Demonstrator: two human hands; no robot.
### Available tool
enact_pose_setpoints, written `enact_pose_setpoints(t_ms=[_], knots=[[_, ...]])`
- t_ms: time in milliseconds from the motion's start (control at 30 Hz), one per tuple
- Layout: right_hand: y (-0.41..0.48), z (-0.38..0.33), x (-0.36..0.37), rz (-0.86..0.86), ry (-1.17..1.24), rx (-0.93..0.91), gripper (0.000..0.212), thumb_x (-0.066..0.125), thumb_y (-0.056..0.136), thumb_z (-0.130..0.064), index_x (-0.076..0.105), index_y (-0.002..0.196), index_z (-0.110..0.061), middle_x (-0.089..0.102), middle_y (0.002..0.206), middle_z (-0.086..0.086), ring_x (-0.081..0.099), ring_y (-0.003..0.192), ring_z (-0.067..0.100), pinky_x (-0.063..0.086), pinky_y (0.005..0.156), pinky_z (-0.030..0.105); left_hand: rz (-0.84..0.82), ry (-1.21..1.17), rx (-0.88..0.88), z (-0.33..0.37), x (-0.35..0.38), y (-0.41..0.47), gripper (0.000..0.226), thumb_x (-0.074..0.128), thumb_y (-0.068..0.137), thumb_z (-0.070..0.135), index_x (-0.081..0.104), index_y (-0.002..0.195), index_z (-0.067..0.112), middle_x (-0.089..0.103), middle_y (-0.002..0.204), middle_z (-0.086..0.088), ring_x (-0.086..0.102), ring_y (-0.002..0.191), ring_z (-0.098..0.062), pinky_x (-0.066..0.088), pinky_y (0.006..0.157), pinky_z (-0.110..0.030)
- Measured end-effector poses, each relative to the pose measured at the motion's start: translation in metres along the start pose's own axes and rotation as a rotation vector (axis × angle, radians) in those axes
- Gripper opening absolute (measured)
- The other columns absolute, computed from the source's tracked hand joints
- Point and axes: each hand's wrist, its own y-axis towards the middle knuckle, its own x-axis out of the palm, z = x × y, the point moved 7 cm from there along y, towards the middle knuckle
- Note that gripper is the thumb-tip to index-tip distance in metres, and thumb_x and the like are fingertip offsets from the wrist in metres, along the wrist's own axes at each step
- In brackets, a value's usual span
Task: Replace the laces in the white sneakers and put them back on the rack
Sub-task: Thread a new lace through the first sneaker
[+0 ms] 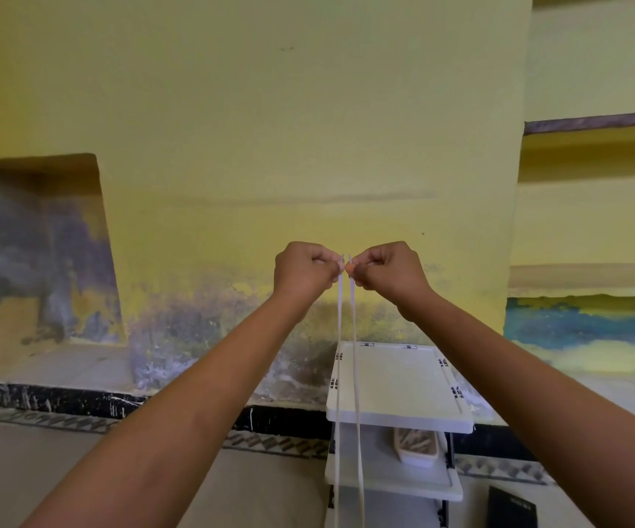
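Note:
Both arms are raised in front of the yellow wall. My left hand [302,270] pinches one tip of a white lace [340,337] and my right hand [388,268] pinches the other tip, the two tips held side by side. The two strands of the lace hang straight down past the bottom edge of the frame. Below and behind them stands a white shoe rack [399,417] with a bare top shelf. A single shoe [417,445] lies on the rack's lower shelf. The white sneakers themselves are out of view.
A black flat object [512,508] lies on the floor to the right of the rack. A recessed niche [38,261] opens in the wall at the left and shelves [594,127] are set in the wall at the right. A black skirting [60,400] runs along the wall's foot.

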Motion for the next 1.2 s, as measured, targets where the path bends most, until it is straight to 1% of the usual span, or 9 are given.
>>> enact_pose_setpoints(t_ms=[300, 433, 533, 633, 767, 833, 967, 1100, 1200], knots=[[-0.059, 0.063, 0.041, -0.237, 0.074, 0.249, 0.017, 0.057, 0.09, -0.005, 0.059, 0.073, -0.006, 0.063, 0.069, 0.014, 0.061, 0.059, 0.021, 0.054, 0.06, 0.027, -0.091, 0.016, -0.251, -0.083, 0.015, -0.036, 0.022, 0.053, 0.086, 0.001, 0.057, 0.069, 0.014, 0.065, 0.073, -0.007, 0.064, 0.069, -0.023, 0.056, 0.07, -0.033], [-0.107, 0.099, 0.075, -0.511, 0.146, 0.411, 0.013, 0.055, 0.093, -0.008, 0.059, 0.081, -0.004, 0.065, 0.069, 0.013, 0.063, 0.053, 0.011, 0.056, 0.06, 0.023, -0.166, 0.024, -0.392, -0.143, 0.028, -0.063, 0.018, 0.052, 0.092, 0.007, 0.052, 0.076, 0.016, 0.064, 0.072, -0.007, 0.063, 0.061, -0.017, 0.054, 0.054, -0.028], [-0.151, 0.118, 0.1, -0.792, 0.425, 0.507, 0.009, 0.054, 0.093, -0.01, 0.062, 0.091, -0.008, 0.071, 0.083, 0.012, 0.069, 0.07, 0.013, 0.057, 0.065, 0.022, -0.212, 0.072, -0.434, -0.191, 0.038, -0.089, 0.02, 0.052, 0.091, 0.006, 0.054, 0.074, 0.017, 0.06, 0.067, -0.003, 0.059, 0.047, -0.003, 0.046, 0.043, -0.018], [-0.188, 0.163, 0.123, -0.996, 0.456, 0.612, 0.019, 0.049, 0.094, -0.005, 0.061, 0.109, -0.009, 0.068, 0.106, 0.019, 0.069, 0.084, 0.015, 0.056, 0.076, 0.023, -0.303, 0.129, -0.494, -0.244, 0.057, -0.113, 0.019, 0.052, 0.091, 0.008, 0.056, 0.075, 0.017, 0.064, 0.07, -0.003, 0.063, 0.063, -0.011, 0.051, 0.058, -0.024], [-0.195, 0.247, 0.122, -0.886, -0.333, 0.409, 0.027, 0.057, 0.09, -0.007, 0.063, 0.117, -0.006, 0.065, 0.117, 0.014, 0.061, 0.102, 0.02, 0.046, 0.084, 0.019, -0.424, 0.177, -0.57, -0.293, 0.075, -0.145, 0.023, 0.05, 0.09, 0.004, 0.055, 0.072, 0.018, 0.062, 0.07, -0.003, 0.063, 0.068, -0.016, 0.049, 0.052, -0.024], [-0.21, 0.296, 0.124, -0.917, -0.542, 0.409, 0.028, 0.059, 0.089, -0.013, 0.065, 0.115, -0.007, 0.064, 0.119, 0.009, 0.057, 0.109, 0.021, 0.041, 0.092, 0.024, -0.486, 0.24, -0.591, -0.319, 0.086, -0.164, 0.024, 0.051, 0.09, 0.004, 0.055, 0.071, 0.019, 0.063, 0.069, -0.002, 0.061, 0.064, -0.013, 0.05, 0.049, -0.02], [-0.248, 0.369, 0.129, -0.889, -0.681, 0.54, 0.017, 0.058, 0.088, -0.02, 0.066, 0.09, -0.005, 0.067, 0.102, 0.013, 0.056, 0.085, 0.02, 0.042, 0.072, 0.026, -0.589, 0.243, -0.631, -0.358, 0.107, -0.196, 0.024, 0.051, 0.089, 0.002, 0.054, 0.073, 0.018, 0.063, 0.075, -0.003, 0.06, 0.066, -0.01, 0.05, 0.056, -0.024], [-0.272, 0.41, 0.141, -0.721, -0.641, 0.735, 0.036, 0.057, 0.09, -0.039, 0.062, 0.097, -0.003, 0.059, 0.088, 0.009, 0.059, 0.089, 0.022, 0.037, 0.07, 0.025, -0.507, 0.167, -0.734, -0.388, 0.113, -0.224, 0.021, 0.053, 0.089, 0.002, 0.057, 0.073, 0.017, 0.062, 0.071, -0.001, 0.055, 0.051, 0.001, 0.044, 0.051, -0.015], [-0.283, 0.421, 0.153, -0.668, -0.54, 0.796, 0.033, 0.059, 0.09, -0.035, 0.061, 0.097, -0.004, 0.06, 0.087, 0.008, 0.058, 0.083, 0.022, 0.042, 0.073, 0.027, -0.458, 0.125, -0.789, -0.401, 0.112, -0.239, 0.015, 0.052, 0.09, 0.001, 0.057, 0.08, 0.012, 0.061, 0.071, -0.002, 0.056, 0.055, -0.001, 0.044, 0.049, -0.012]])
